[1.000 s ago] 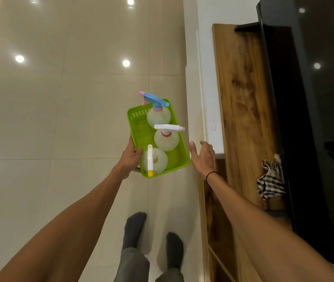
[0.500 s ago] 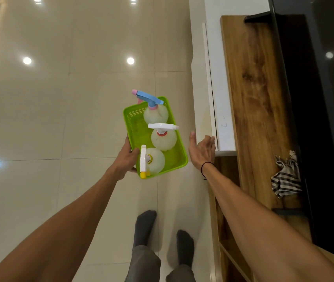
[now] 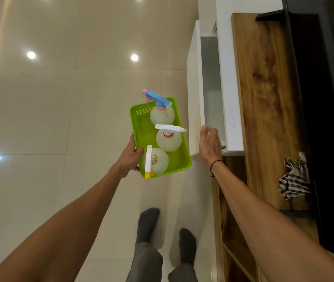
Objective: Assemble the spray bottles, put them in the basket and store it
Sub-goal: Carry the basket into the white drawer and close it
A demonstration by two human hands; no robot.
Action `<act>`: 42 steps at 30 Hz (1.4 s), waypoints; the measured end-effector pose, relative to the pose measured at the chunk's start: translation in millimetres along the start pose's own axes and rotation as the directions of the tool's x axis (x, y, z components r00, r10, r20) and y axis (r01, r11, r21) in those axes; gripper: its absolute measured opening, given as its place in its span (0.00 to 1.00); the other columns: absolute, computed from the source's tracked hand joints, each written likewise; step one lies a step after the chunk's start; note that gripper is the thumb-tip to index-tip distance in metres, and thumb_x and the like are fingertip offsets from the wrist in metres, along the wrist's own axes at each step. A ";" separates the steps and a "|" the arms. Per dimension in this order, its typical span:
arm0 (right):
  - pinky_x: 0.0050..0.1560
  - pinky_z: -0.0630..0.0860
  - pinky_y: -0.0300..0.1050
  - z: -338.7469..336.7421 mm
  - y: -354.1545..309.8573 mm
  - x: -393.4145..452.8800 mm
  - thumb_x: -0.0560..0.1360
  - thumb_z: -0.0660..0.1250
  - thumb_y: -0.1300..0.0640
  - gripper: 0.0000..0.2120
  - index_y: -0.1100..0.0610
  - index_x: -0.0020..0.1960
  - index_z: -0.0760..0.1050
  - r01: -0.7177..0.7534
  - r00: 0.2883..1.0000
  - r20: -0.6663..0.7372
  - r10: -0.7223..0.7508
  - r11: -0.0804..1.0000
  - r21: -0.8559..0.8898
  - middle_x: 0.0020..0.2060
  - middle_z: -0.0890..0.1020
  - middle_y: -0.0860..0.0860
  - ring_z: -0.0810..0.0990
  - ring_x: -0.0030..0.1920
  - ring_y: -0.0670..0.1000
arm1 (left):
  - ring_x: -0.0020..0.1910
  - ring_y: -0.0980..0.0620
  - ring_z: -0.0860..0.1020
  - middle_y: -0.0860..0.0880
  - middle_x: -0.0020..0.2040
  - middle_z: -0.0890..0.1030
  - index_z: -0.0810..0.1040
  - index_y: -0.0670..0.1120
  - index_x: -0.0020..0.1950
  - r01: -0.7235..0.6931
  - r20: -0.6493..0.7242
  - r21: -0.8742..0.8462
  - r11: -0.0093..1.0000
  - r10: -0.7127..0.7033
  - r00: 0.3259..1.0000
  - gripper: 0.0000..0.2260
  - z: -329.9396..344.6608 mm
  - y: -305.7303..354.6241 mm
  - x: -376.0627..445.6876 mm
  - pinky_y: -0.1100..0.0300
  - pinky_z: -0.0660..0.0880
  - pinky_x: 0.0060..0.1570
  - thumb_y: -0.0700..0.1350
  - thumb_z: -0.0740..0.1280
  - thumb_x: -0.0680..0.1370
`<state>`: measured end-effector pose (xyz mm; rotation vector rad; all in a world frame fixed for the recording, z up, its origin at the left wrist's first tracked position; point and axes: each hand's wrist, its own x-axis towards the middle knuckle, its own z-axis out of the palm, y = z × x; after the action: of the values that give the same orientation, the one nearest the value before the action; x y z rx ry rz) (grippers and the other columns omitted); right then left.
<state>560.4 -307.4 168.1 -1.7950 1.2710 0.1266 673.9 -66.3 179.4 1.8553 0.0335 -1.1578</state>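
Note:
My left hand (image 3: 131,155) grips the near left edge of a green plastic basket (image 3: 141,129) held over the floor. Three clear round spray bottles stand in it: one with a blue and pink head (image 3: 158,98) at the far end, one with a white head and red collar (image 3: 169,137) in the middle, one with a white head and yellow nozzle (image 3: 154,161) nearest me. My right hand (image 3: 211,143) rests on the near corner of a white drawer front (image 3: 195,94), fingers curled over its top edge. The drawer (image 3: 212,82) is pulled open and its pale inside shows.
A wooden cabinet top (image 3: 268,98) runs along the right, with a checked cloth (image 3: 294,178) on it and a dark screen (image 3: 325,78) behind. Open wooden shelves sit below, near my right arm. Glossy tiled floor lies to the left; my socked feet (image 3: 166,226) stand below.
The white drawer has come out from the cabinet with my right hand on its front corner. The basket stays in my left hand, shifted slightly.

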 end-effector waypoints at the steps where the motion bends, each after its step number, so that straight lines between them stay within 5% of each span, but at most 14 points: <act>1: 0.72 0.66 0.60 0.2 -0.2 2.4 0.82 0.46 0.32 0.34 0.52 0.80 0.60 -0.013 1.000 0.002 0.013 1.000 0.013 0.77 0.69 0.57 0.67 0.76 0.62 | 0.59 0.46 0.83 0.52 0.70 0.76 0.54 0.66 0.82 -0.004 0.003 0.001 1.000 0.004 1.000 0.28 -1.2 0.4 0.9 0.51 0.84 0.35 0.45 0.59 0.87; 8: 0.61 0.63 0.49 15.7 -15.6 4.3 0.82 0.43 0.31 0.36 0.54 0.80 0.61 -0.140 0.978 0.169 0.122 0.985 0.099 0.74 0.71 0.57 0.69 0.73 0.60 | 0.61 0.46 0.82 0.52 0.71 0.76 0.52 0.68 0.82 -0.012 0.021 0.032 0.999 0.012 1.000 0.29 -7.2 10.7 8.3 0.45 0.86 0.38 0.46 0.59 0.87; 12: 0.72 0.63 0.52 17.3 -20.4 8.1 0.82 0.41 0.30 0.38 0.54 0.81 0.59 -0.182 0.969 0.199 0.147 0.969 0.167 0.78 0.68 0.55 0.66 0.77 0.59 | 0.60 0.48 0.82 0.52 0.72 0.75 0.52 0.67 0.82 -0.012 0.026 0.039 0.999 0.011 1.000 0.29 -8.3 17.0 15.1 0.46 0.86 0.38 0.47 0.59 0.87; 16: 0.75 0.67 0.63 28.8 -12.9 23.3 0.60 0.39 0.11 0.60 0.46 0.81 0.59 -0.261 0.937 0.294 0.190 0.938 0.228 0.77 0.71 0.54 0.71 0.75 0.59 | 0.63 0.44 0.81 0.51 0.72 0.76 0.51 0.69 0.82 -0.016 0.037 0.046 0.999 0.015 0.999 0.30 -8.9 23.6 23.3 0.44 0.86 0.37 0.47 0.60 0.86; 19: 0.75 0.68 0.64 43.9 10.5 46.5 0.52 0.41 0.09 0.67 0.45 0.80 0.62 -0.292 0.918 0.341 0.203 0.927 0.234 0.75 0.73 0.52 0.71 0.75 0.58 | 0.63 0.44 0.81 0.51 0.73 0.75 0.50 0.69 0.82 -0.015 0.039 0.045 0.999 0.013 0.999 0.30 -8.7 27.0 28.6 0.44 0.86 0.37 0.47 0.60 0.86; 27: 0.74 0.70 0.61 56.2 5.6 59.6 0.54 0.45 0.09 0.64 0.49 0.74 0.73 -0.357 0.871 0.435 0.229 0.903 0.238 0.70 0.79 0.52 0.76 0.71 0.57 | 0.64 0.43 0.80 0.50 0.72 0.75 0.50 0.68 0.82 -0.026 0.052 0.084 0.996 0.022 0.998 0.30 -19.6 29.5 45.5 0.45 0.86 0.37 0.47 0.59 0.86; 31: 0.61 0.81 0.54 38.9 -45.8 20.0 0.75 0.39 0.22 0.43 0.52 0.51 0.80 -0.341 0.875 0.432 0.216 0.910 0.236 0.53 0.85 0.55 0.83 0.55 0.56 | 0.60 0.43 0.82 0.48 0.70 0.77 0.52 0.68 0.82 -0.036 0.057 0.096 0.995 0.030 0.998 0.29 -32.6 29.6 54.4 0.47 0.84 0.35 0.46 0.59 0.86; 36: 0.73 0.72 0.60 67.3 -23.7 51.5 0.53 0.45 0.09 0.61 0.42 0.74 0.73 -0.338 0.858 0.482 0.178 0.902 0.268 0.71 0.78 0.51 0.76 0.72 0.56 | 0.55 0.47 0.82 0.48 0.69 0.76 0.52 0.66 0.83 -0.053 0.068 0.095 0.994 0.046 0.997 0.28 -48.2 37.7 62.4 0.53 0.83 0.32 0.46 0.58 0.87; 42: 0.70 0.75 0.64 64.8 -64.6 29.4 0.55 0.43 0.10 0.59 0.39 0.76 0.70 -0.412 0.796 0.575 0.190 0.866 0.284 0.69 0.80 0.49 0.80 0.67 0.55 | 0.55 0.43 0.82 0.45 0.69 0.77 0.51 0.67 0.82 -0.054 0.075 0.112 0.992 0.046 0.996 0.30 -70.0 53.4 71.1 0.51 0.82 0.32 0.46 0.59 0.86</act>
<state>650.7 -278.1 153.3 -1.0786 1.0705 0.4845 786.4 -77.0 173.9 1.9016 -0.1216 -1.2128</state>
